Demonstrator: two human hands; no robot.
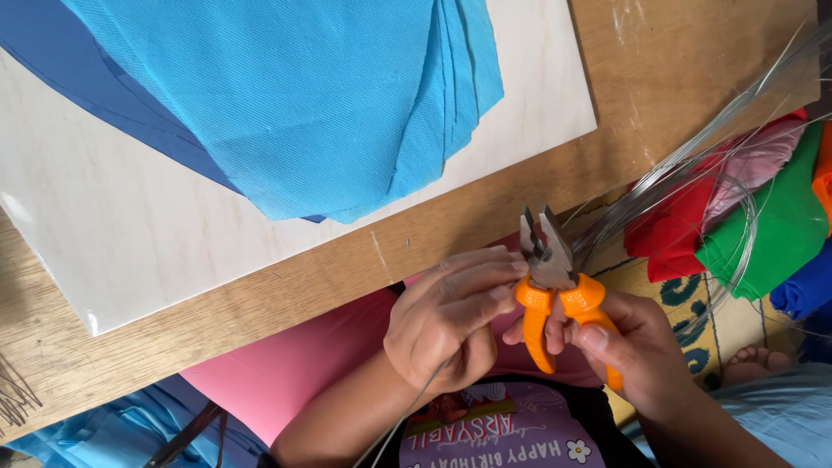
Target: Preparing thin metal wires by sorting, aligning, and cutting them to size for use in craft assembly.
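My right hand (637, 347) grips the orange handles of a pair of pliers (555, 277), whose grey jaws point up and stand slightly apart. My left hand (451, 316) pinches a thin silver wire (416, 399) and holds it against the jaws at the pivot. The wire runs down past my left wrist. Both hands sit just below the edge of a low wooden table (347, 260).
On the table lies a white board (130, 225) with a pile of light blue and dark blue fabric (295, 95). At the right are loops of silver wire (693, 173) and red, green, pink and blue cloth (763, 217). Pink cloth (295, 364) covers my lap.
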